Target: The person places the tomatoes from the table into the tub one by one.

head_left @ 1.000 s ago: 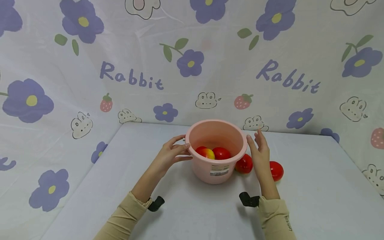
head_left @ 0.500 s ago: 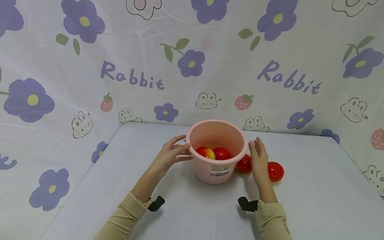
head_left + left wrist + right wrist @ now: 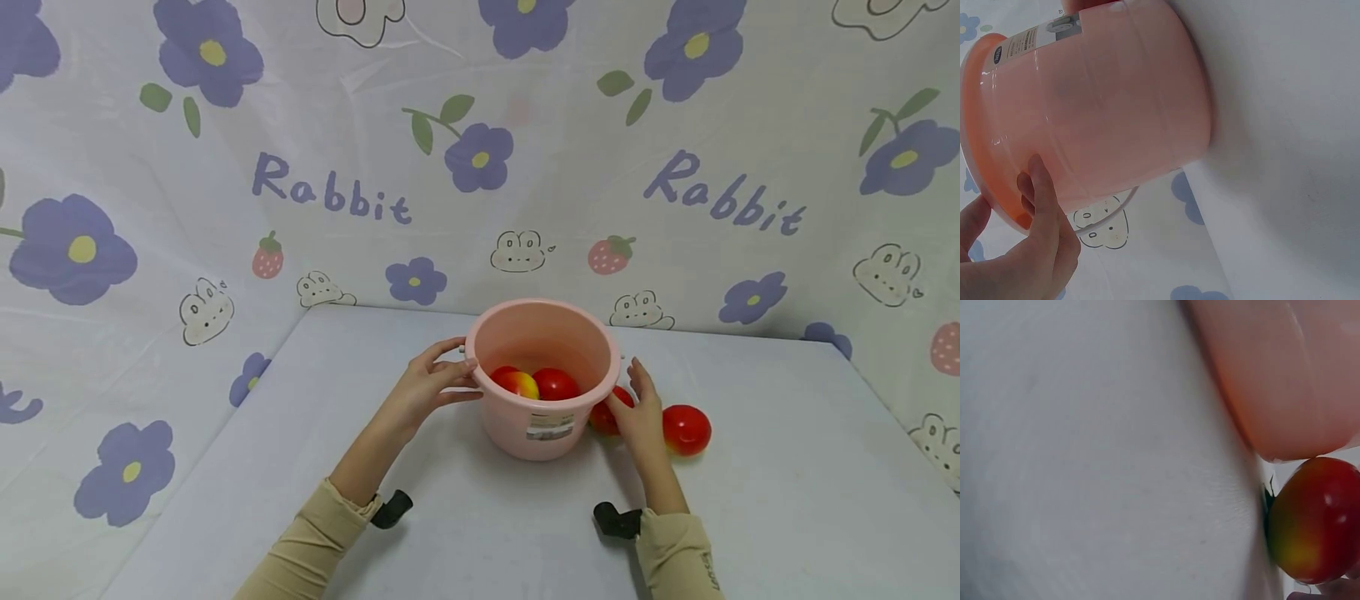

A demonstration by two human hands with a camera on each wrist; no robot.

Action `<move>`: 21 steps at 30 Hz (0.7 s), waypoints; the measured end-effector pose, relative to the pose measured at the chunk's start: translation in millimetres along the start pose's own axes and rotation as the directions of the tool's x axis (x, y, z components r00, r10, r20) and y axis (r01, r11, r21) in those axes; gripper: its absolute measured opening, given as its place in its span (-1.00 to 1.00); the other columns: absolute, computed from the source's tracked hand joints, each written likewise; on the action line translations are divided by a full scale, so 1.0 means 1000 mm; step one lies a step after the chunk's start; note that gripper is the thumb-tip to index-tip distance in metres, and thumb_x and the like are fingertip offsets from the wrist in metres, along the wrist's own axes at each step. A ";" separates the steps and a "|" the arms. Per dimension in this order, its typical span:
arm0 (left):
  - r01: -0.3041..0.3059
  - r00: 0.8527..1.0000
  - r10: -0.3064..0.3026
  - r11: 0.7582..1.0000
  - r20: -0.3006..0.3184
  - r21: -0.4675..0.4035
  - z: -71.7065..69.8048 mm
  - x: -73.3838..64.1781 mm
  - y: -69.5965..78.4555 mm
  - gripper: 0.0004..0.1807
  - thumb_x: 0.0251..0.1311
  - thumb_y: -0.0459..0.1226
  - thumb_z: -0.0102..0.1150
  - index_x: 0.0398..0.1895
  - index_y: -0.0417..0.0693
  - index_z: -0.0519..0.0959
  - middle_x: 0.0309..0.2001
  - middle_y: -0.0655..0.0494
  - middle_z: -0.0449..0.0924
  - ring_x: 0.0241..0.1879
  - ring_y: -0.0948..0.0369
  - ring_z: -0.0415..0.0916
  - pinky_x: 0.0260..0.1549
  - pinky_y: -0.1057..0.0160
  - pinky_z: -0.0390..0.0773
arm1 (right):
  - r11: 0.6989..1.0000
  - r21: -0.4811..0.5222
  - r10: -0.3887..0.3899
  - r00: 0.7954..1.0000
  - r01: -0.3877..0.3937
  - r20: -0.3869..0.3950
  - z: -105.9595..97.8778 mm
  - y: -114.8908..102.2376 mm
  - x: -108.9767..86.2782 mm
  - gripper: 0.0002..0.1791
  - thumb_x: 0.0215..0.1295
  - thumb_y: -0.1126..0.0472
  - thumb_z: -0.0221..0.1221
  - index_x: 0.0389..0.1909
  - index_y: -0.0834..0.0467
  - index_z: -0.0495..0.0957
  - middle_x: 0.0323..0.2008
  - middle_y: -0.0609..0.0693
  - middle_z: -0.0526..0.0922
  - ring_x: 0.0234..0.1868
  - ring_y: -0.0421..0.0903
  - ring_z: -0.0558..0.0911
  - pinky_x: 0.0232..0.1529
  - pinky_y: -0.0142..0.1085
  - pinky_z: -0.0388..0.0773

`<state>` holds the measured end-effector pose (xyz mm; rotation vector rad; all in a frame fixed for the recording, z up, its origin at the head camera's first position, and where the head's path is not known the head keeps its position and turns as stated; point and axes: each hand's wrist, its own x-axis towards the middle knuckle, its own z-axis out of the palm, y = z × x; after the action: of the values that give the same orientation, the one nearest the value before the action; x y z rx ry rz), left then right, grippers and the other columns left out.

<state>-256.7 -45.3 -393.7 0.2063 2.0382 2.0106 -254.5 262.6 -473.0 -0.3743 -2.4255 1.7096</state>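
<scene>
A pink bucket (image 3: 501,427) stands upright on the table, its rim facing me. My left hand (image 3: 420,390) holds its left rim, with the thumb over the edge and the fingers beneath, as the left wrist view shows. Inside lie red fruits (image 3: 557,385), one with a yellow patch. Against the bucket's right side rests a red and yellow fruit (image 3: 1316,522) with green leaves at its end. My right hand (image 3: 645,423) is beside that fruit, thumb in front of it and fingers extended behind, partly covering it in the head view.
Another red fruit (image 3: 687,430) lies on the white table (image 3: 465,525), right of my right hand. A flower-and-rabbit patterned cloth (image 3: 570,192) hangs behind the table and at both sides. The bucket's thin handle (image 3: 1110,217) hangs down at its far side.
My right hand has left the bucket's right rim, moving down and slightly left to the fruit beside the bucket. The left hand and the bucket have stayed in place.
</scene>
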 end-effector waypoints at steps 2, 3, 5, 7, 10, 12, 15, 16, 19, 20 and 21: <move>0.002 1.000 -0.002 1.000 -0.001 -0.003 0.000 0.000 0.000 -0.40 0.31 -0.11 0.18 0.39 0.13 0.28 0.03 -0.13 0.64 -0.04 0.09 0.69 0.08 0.06 0.63 | 1.000 -0.004 0.007 1.000 -0.007 0.007 0.001 0.002 -0.001 -0.08 0.35 0.05 0.18 0.57 -0.06 -0.18 0.55 0.11 0.01 0.57 0.14 0.01 0.46 0.13 0.18; 0.002 1.000 -0.002 1.000 -0.001 -0.003 0.000 0.000 0.000 -0.40 0.31 -0.11 0.18 0.39 0.13 0.28 0.03 -0.13 0.64 -0.04 0.09 0.69 0.08 0.06 0.62 | 1.000 -0.005 0.011 1.000 -0.010 0.009 0.001 0.003 -0.002 -0.07 0.34 0.04 0.18 0.57 -0.07 -0.17 0.55 0.11 0.01 0.57 0.14 0.01 0.46 0.13 0.18; 0.003 1.000 -0.003 1.000 -0.001 -0.005 0.000 0.000 0.000 -0.40 0.31 -0.11 0.18 0.39 0.13 0.28 0.03 -0.13 0.64 -0.03 0.09 0.69 0.09 0.06 0.62 | 1.000 -0.003 0.012 1.000 -0.012 0.013 0.002 0.004 -0.002 -0.07 0.34 0.04 0.19 0.57 -0.08 -0.17 0.55 0.11 0.01 0.57 0.14 0.01 0.46 0.13 0.19; 0.001 1.000 -0.001 1.000 -0.001 -0.001 0.000 0.000 0.000 -0.39 0.31 -0.10 0.18 0.40 0.13 0.28 0.03 -0.13 0.64 -0.03 0.09 0.69 0.09 0.06 0.62 | 1.000 -0.001 0.008 1.000 -0.008 0.017 0.002 0.004 -0.002 -0.07 0.34 0.04 0.19 0.57 -0.08 -0.17 0.55 0.11 0.01 0.57 0.15 0.02 0.46 0.13 0.19; -0.002 1.000 0.002 1.000 0.002 0.002 0.000 0.000 0.000 -0.39 0.31 -0.10 0.18 0.40 0.13 0.27 0.03 -0.14 0.64 -0.03 0.08 0.69 0.09 0.06 0.62 | 1.000 -0.011 0.002 1.000 -0.002 0.026 0.001 0.004 -0.003 -0.06 0.33 0.06 0.20 0.57 -0.07 -0.17 0.55 0.11 0.01 0.56 0.15 0.02 0.45 0.12 0.20; -0.004 1.000 0.004 1.000 0.003 0.003 0.000 0.000 0.000 -0.39 0.31 -0.10 0.18 0.40 0.12 0.27 0.03 -0.14 0.64 -0.03 0.09 0.69 0.09 0.06 0.62 | 1.000 -0.015 -0.003 0.999 0.003 0.036 0.000 0.004 -0.003 -0.06 0.33 0.07 0.20 0.57 -0.06 -0.17 0.55 0.12 0.02 0.56 0.16 0.03 0.45 0.12 0.21; -0.004 1.000 0.004 1.000 0.002 -0.001 0.000 0.000 0.000 -0.39 0.31 -0.11 0.18 0.40 0.12 0.27 0.03 -0.14 0.64 -0.03 0.09 0.69 0.08 0.06 0.62 | 1.000 -0.013 -0.012 0.999 0.012 0.048 -0.001 0.003 -0.004 -0.07 0.34 0.08 0.20 0.57 -0.05 -0.15 0.55 0.12 0.03 0.55 0.17 0.05 0.45 0.11 0.22; -0.004 1.000 0.004 1.000 0.002 -0.002 0.000 0.000 0.000 -0.39 0.31 -0.11 0.18 0.40 0.12 0.27 0.03 -0.14 0.64 -0.03 0.09 0.69 0.08 0.06 0.62 | 1.000 -0.012 -0.015 0.999 0.016 0.051 -0.002 0.003 -0.004 -0.08 0.34 0.08 0.19 0.56 -0.04 -0.15 0.55 0.12 0.04 0.55 0.17 0.06 0.45 0.11 0.22; -0.003 1.000 0.003 1.000 -0.001 0.002 0.000 0.000 0.000 -0.39 0.31 -0.10 0.18 0.40 0.12 0.27 0.03 -0.15 0.64 -0.02 0.08 0.69 0.09 0.06 0.62 | 1.000 -0.009 -0.024 0.998 0.025 0.050 -0.002 0.002 -0.004 -0.10 0.35 0.10 0.18 0.56 -0.04 -0.14 0.54 0.13 0.05 0.55 0.17 0.07 0.44 0.12 0.22; -0.003 1.000 0.003 1.000 -0.001 0.002 0.000 0.000 0.000 -0.39 0.31 -0.10 0.18 0.40 0.12 0.27 0.03 -0.15 0.64 -0.02 0.07 0.69 0.09 0.06 0.62 | 1.000 -0.008 -0.025 0.999 0.026 0.046 -0.003 0.002 -0.003 -0.11 0.36 0.10 0.17 0.56 -0.04 -0.14 0.54 0.12 0.05 0.55 0.17 0.08 0.44 0.11 0.23; -0.003 1.000 0.003 1.000 -0.001 0.001 0.000 0.000 0.000 -0.38 0.31 -0.10 0.19 0.40 0.12 0.27 0.04 -0.16 0.64 -0.02 0.07 0.69 0.09 0.06 0.62 | 1.000 -0.009 -0.027 0.999 0.027 0.040 -0.003 0.001 -0.003 -0.11 0.36 0.10 0.17 0.56 -0.04 -0.13 0.54 0.12 0.06 0.54 0.16 0.08 0.44 0.11 0.23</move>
<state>-256.5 -45.8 -394.1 0.2087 2.0404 2.0118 -250.7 264.9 -473.3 -0.3098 -2.4562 1.7110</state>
